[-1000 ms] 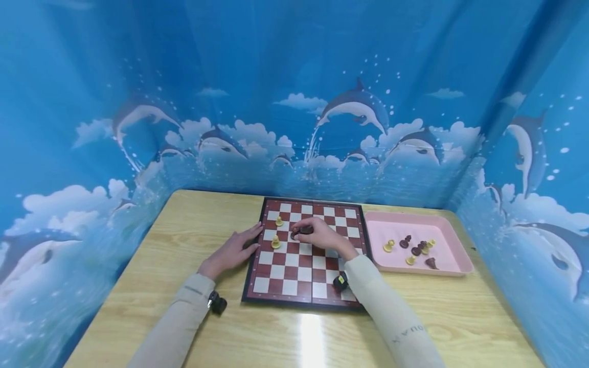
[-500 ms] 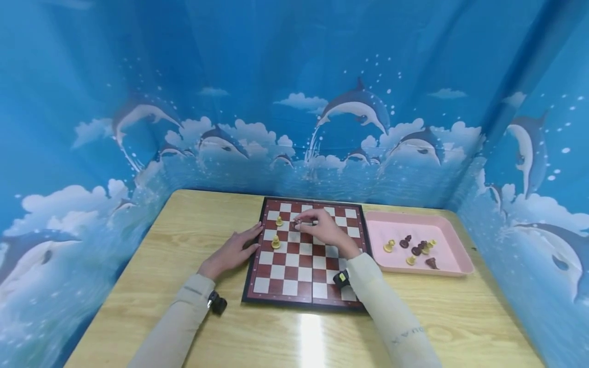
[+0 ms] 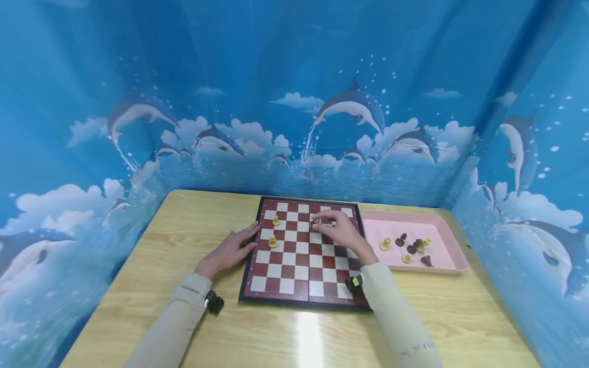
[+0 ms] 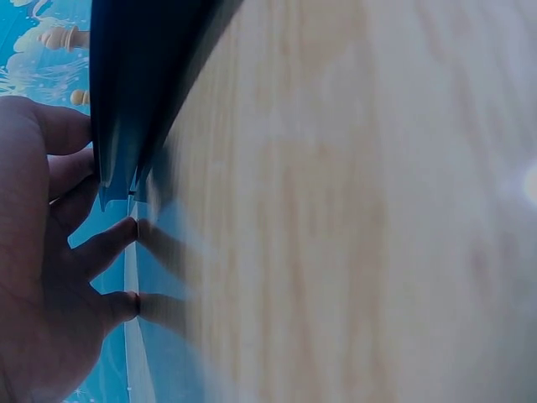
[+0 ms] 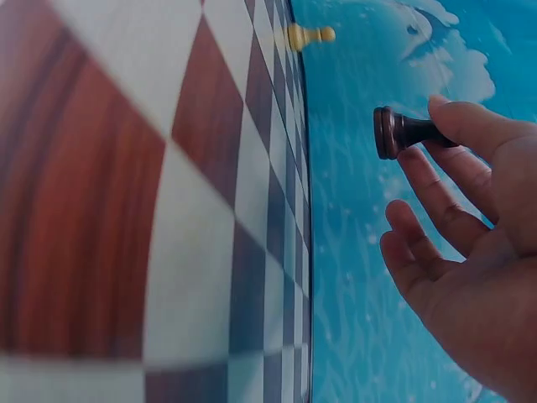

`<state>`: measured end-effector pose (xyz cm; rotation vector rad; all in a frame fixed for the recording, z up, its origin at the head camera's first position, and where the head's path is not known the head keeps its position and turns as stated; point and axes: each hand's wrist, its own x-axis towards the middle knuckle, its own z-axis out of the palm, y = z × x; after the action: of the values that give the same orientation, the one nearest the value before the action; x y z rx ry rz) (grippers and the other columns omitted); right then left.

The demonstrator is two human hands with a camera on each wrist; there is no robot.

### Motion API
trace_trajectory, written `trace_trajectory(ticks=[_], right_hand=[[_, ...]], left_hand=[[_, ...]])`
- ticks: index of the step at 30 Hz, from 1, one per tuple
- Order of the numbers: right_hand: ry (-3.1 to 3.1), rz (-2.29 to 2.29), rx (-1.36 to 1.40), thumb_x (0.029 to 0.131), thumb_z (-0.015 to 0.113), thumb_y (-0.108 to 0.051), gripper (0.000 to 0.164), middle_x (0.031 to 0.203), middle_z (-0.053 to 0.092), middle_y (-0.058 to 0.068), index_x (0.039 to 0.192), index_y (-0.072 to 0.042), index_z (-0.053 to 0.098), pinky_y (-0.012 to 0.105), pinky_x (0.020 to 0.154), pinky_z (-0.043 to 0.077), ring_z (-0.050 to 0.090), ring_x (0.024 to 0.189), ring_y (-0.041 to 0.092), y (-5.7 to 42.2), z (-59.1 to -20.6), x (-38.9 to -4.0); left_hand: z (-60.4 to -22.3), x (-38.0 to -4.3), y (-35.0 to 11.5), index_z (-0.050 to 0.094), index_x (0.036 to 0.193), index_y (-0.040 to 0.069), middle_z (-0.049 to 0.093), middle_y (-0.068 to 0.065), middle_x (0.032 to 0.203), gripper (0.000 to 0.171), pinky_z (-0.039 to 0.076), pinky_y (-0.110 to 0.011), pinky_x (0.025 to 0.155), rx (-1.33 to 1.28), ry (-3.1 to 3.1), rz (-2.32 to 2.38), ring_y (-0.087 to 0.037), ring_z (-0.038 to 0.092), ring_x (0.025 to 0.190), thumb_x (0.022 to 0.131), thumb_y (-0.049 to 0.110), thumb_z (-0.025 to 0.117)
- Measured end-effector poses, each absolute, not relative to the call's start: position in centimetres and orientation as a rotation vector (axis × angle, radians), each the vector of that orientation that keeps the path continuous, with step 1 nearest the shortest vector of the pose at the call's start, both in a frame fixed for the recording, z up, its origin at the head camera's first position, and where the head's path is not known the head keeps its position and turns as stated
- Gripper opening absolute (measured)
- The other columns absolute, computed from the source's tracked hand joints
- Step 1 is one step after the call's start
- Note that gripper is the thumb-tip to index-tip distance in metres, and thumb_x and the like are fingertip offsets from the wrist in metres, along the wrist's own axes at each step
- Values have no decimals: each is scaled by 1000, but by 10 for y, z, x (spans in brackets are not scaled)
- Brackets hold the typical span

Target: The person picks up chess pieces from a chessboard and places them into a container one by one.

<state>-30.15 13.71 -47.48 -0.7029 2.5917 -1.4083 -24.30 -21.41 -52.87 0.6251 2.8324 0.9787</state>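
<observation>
In the head view, a red-and-white chessboard (image 3: 280, 286) lies on the table. My right hand (image 3: 342, 234) pinches a dark brown chess piece (image 5: 403, 134) between thumb and fingers. The right wrist view shows the piece lifted clear of the board and tilted sideways in that camera; the fingers hide its top. My left hand (image 3: 227, 250) rests at the board's left edge, its fingertips touching the dark frame and nothing held. Two yellow chess pieces stand on the board's left part: a smaller one (image 3: 276, 220) farther back and a larger one (image 3: 273, 241) nearer.
Right of the board sits a pink tray (image 3: 444, 232) holding several yellow and dark pieces, such as a yellow piece (image 3: 385, 244) and a dark piece (image 3: 427, 261). A blue dolphin curtain (image 3: 248, 138) hangs behind and beside the wooden table (image 3: 202, 214).
My right hand has lifted the dark chess piece and carried it to the right over the board. The left hand stays at the board's edge. The head view has shifted slightly.
</observation>
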Motion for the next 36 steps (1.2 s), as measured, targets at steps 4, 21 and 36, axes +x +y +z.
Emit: trace_trajectory(ticks=[4, 21, 36], right_hand=[[2645, -1397, -677, 98, 71, -22, 33, 127, 69, 12, 125, -3, 71, 61, 107, 46, 61, 124, 34, 151, -475, -300], [2765, -1436, -556, 98, 70, -18, 31, 120, 69, 17, 123, 1, 71, 54, 96, 52, 61, 106, 35, 206, -475, -295], [2868, -1512, -392, 99, 68, -17, 35, 131, 66, 23, 127, 5, 67, 60, 112, 41, 56, 127, 39, 252, -492, -293]], left_hand=[[-528, -243, -214, 32, 159, 11, 25, -10, 168, 58, 12, -70, 121, 623, 2833, 980, -40, 29, 151, 107, 28, 50], [-527, -245, -212, 32, 159, 10, 25, -11, 167, 58, 11, -71, 120, 624, 2828, 1002, -40, 30, 150, 107, 26, 52], [-526, -242, -212, 33, 159, 10, 25, -10, 167, 57, 11, -72, 120, 595, 2807, 1014, -39, 29, 151, 107, 25, 51]])
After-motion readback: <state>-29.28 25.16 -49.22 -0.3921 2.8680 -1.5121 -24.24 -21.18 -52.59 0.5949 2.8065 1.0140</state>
